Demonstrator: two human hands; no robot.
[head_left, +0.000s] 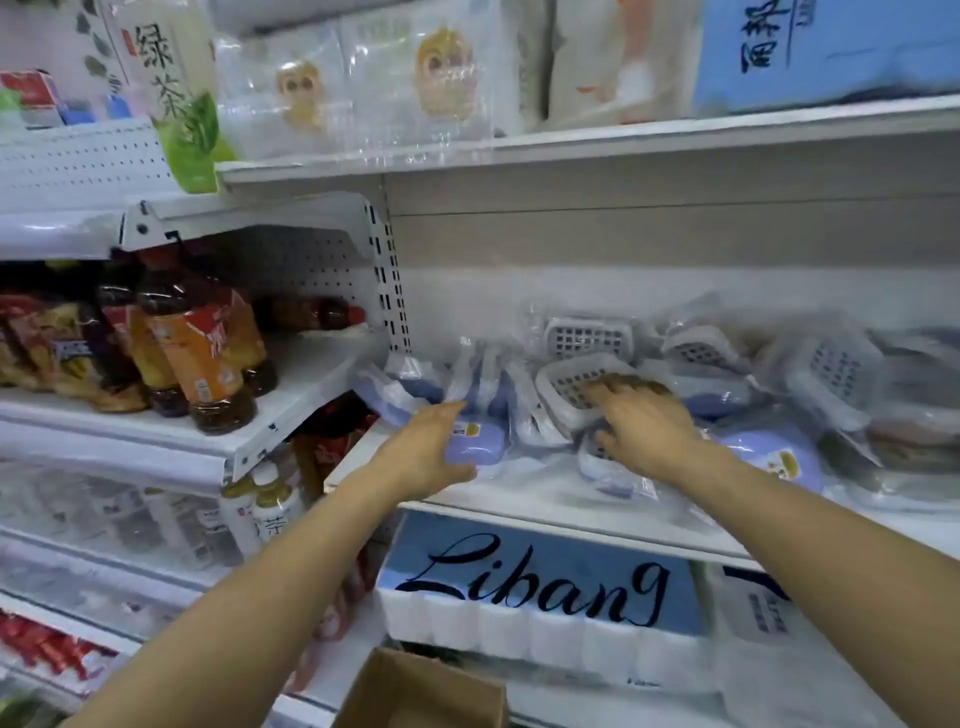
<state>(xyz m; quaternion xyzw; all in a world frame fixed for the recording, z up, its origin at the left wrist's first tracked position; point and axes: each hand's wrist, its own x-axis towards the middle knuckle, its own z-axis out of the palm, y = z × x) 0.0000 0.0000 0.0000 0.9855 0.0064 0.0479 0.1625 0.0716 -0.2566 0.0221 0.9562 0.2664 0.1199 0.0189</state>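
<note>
**Inspector:** Where is the stock in hand?

**Me:** Both items lie at the left end of the middle shelf (545, 491), in clear wrappers. The purple soap box (480, 444) sits near the front edge, with other wrapped purple boxes standing behind it. The white slotted tray (563, 387) leans tilted just to its right, propped on the packets beneath.

**Inspector:** State of the hands?

**Me:** My left hand (428, 449) is grasping the purple soap box, thumb along its near lower edge and fingers over its left side. The forearm reaches up and forward from low left. My right hand (641, 423) is released, fingers spread and nearly straight, with the fingertips (608, 392) resting on the tray's grid face. It grips nothing. The thumb points down toward a packet below, and I cannot tell whether it touches. The forearm comes in from low right.

**Inspector:** Risks noted?

**Me:** Three, in my judgement.
1. The wrappers look slick and the heap of wrapped trays (727, 374) to the right is loose. A push on the tilted tray could set its neighbours sliding toward the edge.
2. The purple soap box is close to the lip. A hold on the film rather than on the box itself could let it slip out and drop toward the tissue pack (540, 587) or the cardboard box (426, 691) below.
3. Flat fingers give no purchase on the tray — if it tips, I have nothing to catch it with.
</note>
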